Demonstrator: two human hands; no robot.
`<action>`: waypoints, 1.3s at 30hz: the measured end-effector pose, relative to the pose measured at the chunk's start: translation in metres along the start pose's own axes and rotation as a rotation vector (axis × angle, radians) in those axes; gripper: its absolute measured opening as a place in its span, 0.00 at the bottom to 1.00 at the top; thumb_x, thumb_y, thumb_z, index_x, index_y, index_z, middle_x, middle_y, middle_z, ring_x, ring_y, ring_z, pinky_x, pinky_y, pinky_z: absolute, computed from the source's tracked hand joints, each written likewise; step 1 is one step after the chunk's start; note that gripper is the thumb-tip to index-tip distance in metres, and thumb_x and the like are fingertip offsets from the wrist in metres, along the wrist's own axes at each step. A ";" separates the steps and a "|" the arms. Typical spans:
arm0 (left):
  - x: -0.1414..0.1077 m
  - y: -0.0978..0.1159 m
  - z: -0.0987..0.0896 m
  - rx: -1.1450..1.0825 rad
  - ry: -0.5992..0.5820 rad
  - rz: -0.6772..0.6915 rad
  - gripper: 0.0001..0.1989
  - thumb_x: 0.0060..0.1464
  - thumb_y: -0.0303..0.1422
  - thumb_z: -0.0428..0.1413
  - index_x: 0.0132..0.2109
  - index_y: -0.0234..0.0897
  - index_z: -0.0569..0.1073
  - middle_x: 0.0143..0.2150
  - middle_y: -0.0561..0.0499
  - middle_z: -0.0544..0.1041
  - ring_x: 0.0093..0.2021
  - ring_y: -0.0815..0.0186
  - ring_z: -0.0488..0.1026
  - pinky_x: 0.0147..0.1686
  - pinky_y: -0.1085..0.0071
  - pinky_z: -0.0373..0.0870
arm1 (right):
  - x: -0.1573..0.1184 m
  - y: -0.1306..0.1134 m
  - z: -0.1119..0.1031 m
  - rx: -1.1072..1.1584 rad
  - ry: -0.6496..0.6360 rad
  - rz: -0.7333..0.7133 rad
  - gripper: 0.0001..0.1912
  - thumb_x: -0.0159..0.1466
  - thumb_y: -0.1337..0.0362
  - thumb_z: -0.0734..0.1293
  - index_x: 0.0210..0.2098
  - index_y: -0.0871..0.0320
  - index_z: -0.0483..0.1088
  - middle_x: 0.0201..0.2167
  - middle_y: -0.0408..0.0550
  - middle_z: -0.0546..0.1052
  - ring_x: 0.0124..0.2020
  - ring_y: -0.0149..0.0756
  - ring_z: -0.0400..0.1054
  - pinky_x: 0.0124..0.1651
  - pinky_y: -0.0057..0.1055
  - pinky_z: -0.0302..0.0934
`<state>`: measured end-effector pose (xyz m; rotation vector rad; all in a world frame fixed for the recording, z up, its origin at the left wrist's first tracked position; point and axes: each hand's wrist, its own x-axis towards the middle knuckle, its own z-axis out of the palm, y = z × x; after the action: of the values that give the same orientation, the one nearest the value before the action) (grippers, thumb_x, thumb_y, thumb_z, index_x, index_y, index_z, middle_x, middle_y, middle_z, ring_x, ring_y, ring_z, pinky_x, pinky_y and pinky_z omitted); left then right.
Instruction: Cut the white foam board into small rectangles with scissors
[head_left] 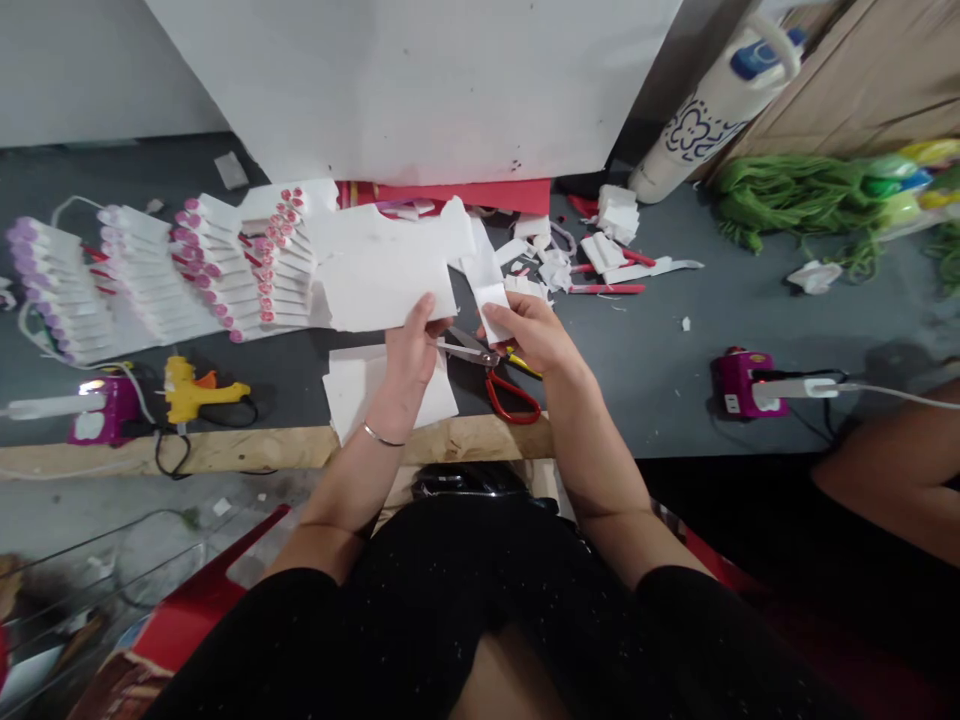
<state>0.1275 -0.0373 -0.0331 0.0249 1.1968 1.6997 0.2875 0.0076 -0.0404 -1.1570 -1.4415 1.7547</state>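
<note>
My left hand pinches the lower edge of a large white sheet, thumb on top and fingers underneath. A small white strip is held in my right hand, between thumb and fingers, just right of the sheet. Beneath and between the hands lie scissors with red and yellow handles, blades spread apart. More white sheets rest under my left wrist. Left of the large sheet, rows of rolled white sticks with pink and purple tips lie on white backing.
A yellow glue gun and a purple power block are at left; another purple block stands right. White scraps and red sticks litter the back middle. A white bottle, green yarn and another person's arm are at right.
</note>
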 end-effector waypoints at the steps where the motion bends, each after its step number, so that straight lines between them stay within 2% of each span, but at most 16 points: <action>1: 0.004 0.001 0.001 0.000 0.021 -0.002 0.09 0.54 0.25 0.71 0.36 0.41 0.79 0.34 0.55 0.84 0.34 0.70 0.81 0.32 0.77 0.79 | -0.003 0.002 -0.005 -0.038 0.049 0.002 0.15 0.65 0.50 0.71 0.33 0.54 0.71 0.26 0.43 0.76 0.22 0.29 0.65 0.25 0.29 0.60; 5: 0.016 0.000 0.002 0.011 0.075 -0.046 0.11 0.56 0.23 0.69 0.31 0.38 0.76 0.29 0.56 0.80 0.29 0.73 0.78 0.30 0.78 0.78 | -0.015 0.010 -0.037 -0.314 0.320 0.078 0.11 0.65 0.58 0.70 0.30 0.53 0.67 0.23 0.39 0.70 0.21 0.32 0.68 0.26 0.31 0.62; 9: 0.020 -0.008 0.000 0.022 0.071 -0.074 0.09 0.54 0.27 0.71 0.34 0.38 0.78 0.28 0.56 0.80 0.26 0.73 0.77 0.32 0.78 0.79 | -0.012 0.016 -0.056 -0.444 0.451 0.117 0.08 0.64 0.61 0.72 0.39 0.56 0.71 0.29 0.43 0.75 0.23 0.36 0.73 0.31 0.36 0.68; 12: 0.018 -0.012 0.000 0.039 0.066 -0.066 0.08 0.55 0.27 0.71 0.34 0.39 0.78 0.27 0.56 0.80 0.26 0.73 0.77 0.32 0.77 0.79 | 0.006 0.020 -0.052 -0.539 0.482 0.098 0.14 0.64 0.61 0.73 0.48 0.58 0.72 0.37 0.49 0.79 0.30 0.42 0.77 0.37 0.40 0.72; 14: 0.018 -0.012 0.001 0.044 0.078 -0.064 0.08 0.57 0.26 0.70 0.33 0.38 0.78 0.27 0.56 0.80 0.26 0.72 0.78 0.33 0.76 0.79 | 0.019 0.023 -0.045 -0.671 0.501 0.055 0.18 0.64 0.63 0.73 0.51 0.59 0.72 0.44 0.57 0.81 0.42 0.49 0.80 0.48 0.46 0.74; 16: 0.020 -0.009 0.003 0.035 0.085 -0.075 0.08 0.58 0.27 0.70 0.33 0.38 0.79 0.27 0.55 0.80 0.27 0.71 0.78 0.35 0.73 0.80 | 0.030 0.026 -0.039 -0.815 0.513 0.025 0.21 0.62 0.65 0.75 0.53 0.62 0.71 0.50 0.65 0.81 0.53 0.57 0.78 0.57 0.51 0.72; 18: 0.025 -0.006 0.006 0.020 0.052 -0.100 0.08 0.58 0.30 0.71 0.34 0.38 0.79 0.28 0.53 0.80 0.28 0.70 0.79 0.38 0.72 0.81 | 0.036 0.029 -0.035 -0.910 0.515 0.021 0.22 0.61 0.67 0.75 0.53 0.63 0.70 0.54 0.69 0.79 0.57 0.61 0.76 0.60 0.53 0.70; 20: 0.031 -0.003 0.007 0.017 -0.022 -0.134 0.09 0.60 0.34 0.71 0.35 0.38 0.80 0.28 0.53 0.80 0.31 0.70 0.81 0.42 0.73 0.83 | 0.038 0.032 -0.035 -0.930 0.512 0.012 0.22 0.60 0.68 0.75 0.52 0.61 0.70 0.55 0.68 0.79 0.56 0.61 0.76 0.59 0.53 0.71; 23: 0.036 -0.004 0.010 0.080 -0.180 -0.200 0.11 0.63 0.37 0.70 0.37 0.36 0.79 0.31 0.51 0.81 0.35 0.69 0.82 0.47 0.74 0.83 | 0.039 0.034 -0.039 -0.818 0.501 -0.047 0.19 0.60 0.67 0.75 0.49 0.57 0.68 0.49 0.60 0.80 0.53 0.56 0.77 0.58 0.52 0.71; 26: 0.037 -0.012 0.011 0.247 -0.356 -0.229 0.08 0.63 0.33 0.70 0.38 0.34 0.80 0.33 0.51 0.81 0.34 0.70 0.81 0.43 0.74 0.82 | 0.038 0.034 -0.041 -0.557 0.437 -0.113 0.19 0.60 0.61 0.75 0.48 0.54 0.68 0.41 0.50 0.80 0.45 0.48 0.77 0.52 0.49 0.73; 28: 0.038 -0.020 0.012 0.381 -0.467 -0.159 0.06 0.61 0.31 0.71 0.39 0.35 0.82 0.33 0.52 0.81 0.33 0.70 0.78 0.37 0.74 0.78 | 0.036 0.033 -0.038 -0.394 0.353 -0.139 0.20 0.59 0.56 0.76 0.47 0.54 0.70 0.38 0.47 0.80 0.40 0.43 0.75 0.48 0.45 0.73; 30: 0.039 -0.027 0.012 0.487 -0.545 -0.041 0.07 0.59 0.33 0.72 0.40 0.36 0.83 0.33 0.52 0.81 0.33 0.68 0.77 0.34 0.74 0.75 | 0.033 0.031 -0.034 -0.303 0.265 -0.154 0.22 0.57 0.52 0.78 0.45 0.55 0.73 0.36 0.44 0.80 0.38 0.39 0.74 0.44 0.41 0.72; 32: 0.042 -0.034 0.011 0.525 -0.568 0.049 0.09 0.59 0.37 0.72 0.40 0.36 0.83 0.33 0.52 0.82 0.33 0.68 0.76 0.34 0.73 0.73 | 0.030 0.030 -0.031 -0.262 0.209 -0.146 0.24 0.56 0.46 0.79 0.42 0.55 0.75 0.33 0.43 0.78 0.34 0.36 0.71 0.38 0.36 0.69; 34: 0.045 -0.038 0.010 0.480 -0.554 0.074 0.11 0.60 0.40 0.70 0.39 0.37 0.82 0.33 0.52 0.82 0.34 0.66 0.78 0.38 0.72 0.75 | 0.028 0.031 -0.029 -0.214 0.221 -0.118 0.27 0.59 0.38 0.77 0.40 0.54 0.76 0.29 0.42 0.76 0.31 0.35 0.68 0.31 0.32 0.65; 36: 0.047 -0.040 0.009 0.422 -0.554 0.045 0.12 0.61 0.41 0.68 0.39 0.37 0.80 0.34 0.50 0.83 0.36 0.64 0.81 0.43 0.68 0.77 | 0.029 0.033 -0.030 -0.134 0.264 -0.096 0.31 0.63 0.30 0.70 0.42 0.53 0.76 0.28 0.44 0.75 0.29 0.35 0.68 0.26 0.31 0.62; 39: 0.045 -0.038 0.006 0.445 -0.571 -0.024 0.13 0.63 0.44 0.65 0.40 0.38 0.78 0.36 0.48 0.83 0.36 0.62 0.83 0.43 0.65 0.80 | 0.031 0.037 -0.033 -0.029 0.257 -0.090 0.38 0.66 0.24 0.62 0.51 0.51 0.75 0.33 0.48 0.79 0.32 0.39 0.74 0.27 0.32 0.65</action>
<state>0.1359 -0.0001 -0.0794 0.7157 1.0957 1.2473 0.3060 0.0404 -0.0858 -1.2613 -1.3460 1.4684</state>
